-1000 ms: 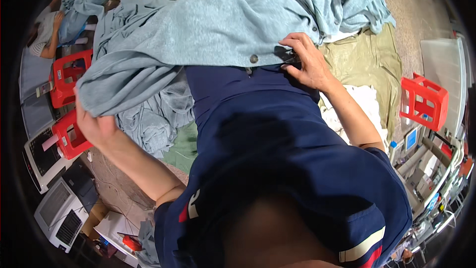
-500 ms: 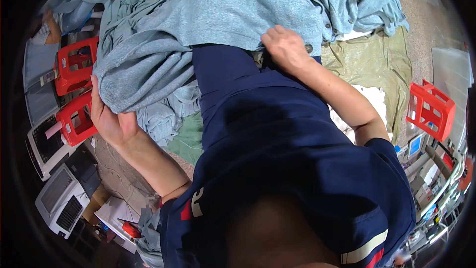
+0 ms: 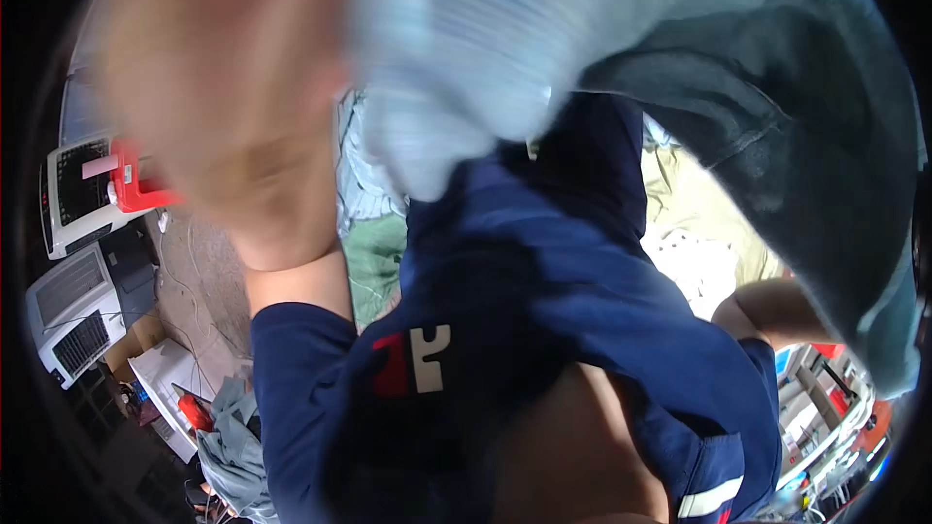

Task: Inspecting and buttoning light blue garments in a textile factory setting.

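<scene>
A blue-grey knit garment (image 3: 466, 49) is lifted close in front of me, its near part smeared by motion. Its darker inner side (image 3: 767, 107) hangs down on the right. My left hand (image 3: 228, 68) is raised large and blurred at the upper left, against the garment's left end. The fingers appear closed on the cloth, though their outlines are smeared. On the right my arm (image 3: 777, 313) passes behind the hanging cloth, which hides my right hand.
More blue-grey cloth (image 3: 364, 170) and green cloth (image 3: 374, 257) lie left of my legs. A white patterned cloth (image 3: 694, 262) rests on a tan sheet (image 3: 694, 189). A red stool (image 3: 136, 184) stands left; a cluttered shelf (image 3: 825, 417) is lower right.
The garment has risen from across my lap toward my head and opened out to the right. My left hand has come up with it; my right hand has gone behind the cloth.
</scene>
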A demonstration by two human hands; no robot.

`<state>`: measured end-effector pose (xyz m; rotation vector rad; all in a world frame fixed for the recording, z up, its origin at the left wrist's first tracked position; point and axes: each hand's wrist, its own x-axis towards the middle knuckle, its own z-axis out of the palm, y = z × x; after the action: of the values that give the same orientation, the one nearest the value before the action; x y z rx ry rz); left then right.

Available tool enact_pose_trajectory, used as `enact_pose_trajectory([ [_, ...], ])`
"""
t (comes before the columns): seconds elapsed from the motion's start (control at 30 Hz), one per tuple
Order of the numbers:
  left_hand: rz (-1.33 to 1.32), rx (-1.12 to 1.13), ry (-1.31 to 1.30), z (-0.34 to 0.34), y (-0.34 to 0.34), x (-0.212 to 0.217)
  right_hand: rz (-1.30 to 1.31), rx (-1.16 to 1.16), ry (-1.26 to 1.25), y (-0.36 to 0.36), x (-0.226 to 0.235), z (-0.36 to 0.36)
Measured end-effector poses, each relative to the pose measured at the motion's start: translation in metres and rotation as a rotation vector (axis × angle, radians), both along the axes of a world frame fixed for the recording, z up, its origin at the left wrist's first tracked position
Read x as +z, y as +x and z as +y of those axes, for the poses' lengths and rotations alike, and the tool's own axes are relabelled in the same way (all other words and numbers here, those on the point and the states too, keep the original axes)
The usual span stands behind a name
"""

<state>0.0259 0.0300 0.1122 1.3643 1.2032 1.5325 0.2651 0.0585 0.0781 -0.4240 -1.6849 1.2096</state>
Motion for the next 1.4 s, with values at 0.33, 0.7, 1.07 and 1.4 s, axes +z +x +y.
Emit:
enact_pose_trajectory([
  [0.33, 0.051, -0.443, -0.535, 0.065, 0.012, -0.096, -0.553, 0.508, -0.203, -0.005, -0.085, 0.095],
  [0.7, -0.091, -0.209, -0.737, -0.027, -0.07, -0.145, -0.261, 0.029, -0.515, 0.012, -0.123, 0.152],
  [1.07, -0.406, 0.136, -0.603, -0.052, -0.095, -0.183, -0.593, -0.413, 0.237, -0.017, -0.163, 0.164],
  [1.4, -0.413, 0.045, -0.511, -0.018, -0.02, -0.1, -0.205, 0.059, 0.857, -0.093, -0.074, 0.053],
])
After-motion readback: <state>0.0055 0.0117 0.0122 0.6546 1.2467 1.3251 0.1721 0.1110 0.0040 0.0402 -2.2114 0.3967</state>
